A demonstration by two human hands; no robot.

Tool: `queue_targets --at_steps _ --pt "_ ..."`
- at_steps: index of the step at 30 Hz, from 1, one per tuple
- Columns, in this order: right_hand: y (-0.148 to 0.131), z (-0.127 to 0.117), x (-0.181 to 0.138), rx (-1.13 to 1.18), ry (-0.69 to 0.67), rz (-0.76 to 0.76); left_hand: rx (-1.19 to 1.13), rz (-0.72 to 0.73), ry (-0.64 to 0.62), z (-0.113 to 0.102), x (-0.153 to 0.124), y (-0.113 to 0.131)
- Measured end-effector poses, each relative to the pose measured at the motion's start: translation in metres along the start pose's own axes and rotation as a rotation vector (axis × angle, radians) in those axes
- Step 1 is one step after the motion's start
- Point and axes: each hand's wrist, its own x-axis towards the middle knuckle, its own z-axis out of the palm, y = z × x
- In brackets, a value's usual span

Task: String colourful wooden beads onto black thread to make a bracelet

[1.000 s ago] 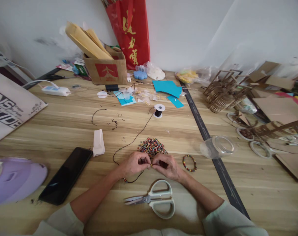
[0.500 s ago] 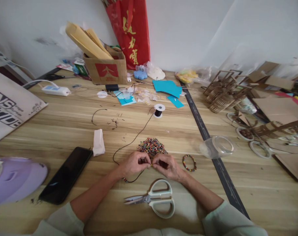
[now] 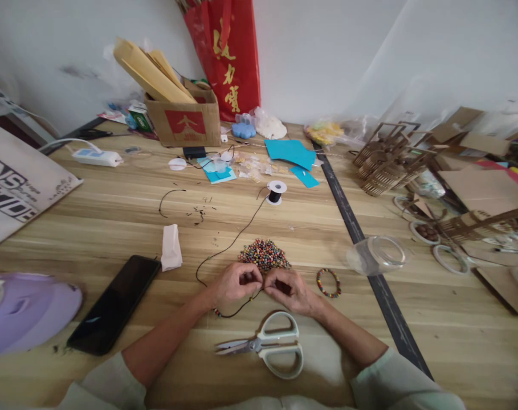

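Note:
Just in front of a heap of small multicoloured wooden beads (image 3: 265,254), my two hands meet fingertip to fingertip. My right hand (image 3: 289,290) is closed in a pinch on the thin black cord (image 3: 237,312), close to its end. Thumb and forefinger of my left hand (image 3: 235,283) are pressed together beside it; what they hold, if anything, is hidden. The cord sags below the hands, carrying a yellowish bead (image 3: 251,298) and a few beads (image 3: 216,312) near my left wrist. Beyond the heap, the cord leads back to a white spool (image 3: 276,192).
Scissors with pale handles (image 3: 280,345) lie nearest me. A beaded bracelet (image 3: 329,283) and a clear jar (image 3: 378,255) are on the right. A phone (image 3: 115,304), folded white paper (image 3: 171,247) and a purple cap (image 3: 32,313) lie left. A cardboard box (image 3: 186,122) stands behind.
A yellowish bead that was at my fingertips now sits lower left along the cord. The cord now shows running up to my right fingertips. Both hands stay nearly in place.

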Motion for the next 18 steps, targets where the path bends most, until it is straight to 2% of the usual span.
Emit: queue_targets --at_steps 10,15,18 --pt "0.0018 0.0006 0.001 -0.015 0.03 -0.063 -0.101 -0.019 -0.063 0.0025 0.0008 -0.0072" --pt "0.002 0.0014 0.0008 -0.022 0.02 -0.082 -0.054 -0.029 -0.049 0.0025 0.0016 -0.0075" --pt "0.0012 0.001 0.0 -0.047 0.07 -0.085 -0.011 -0.031 -0.039 0.0025 0.0017 -0.0064"
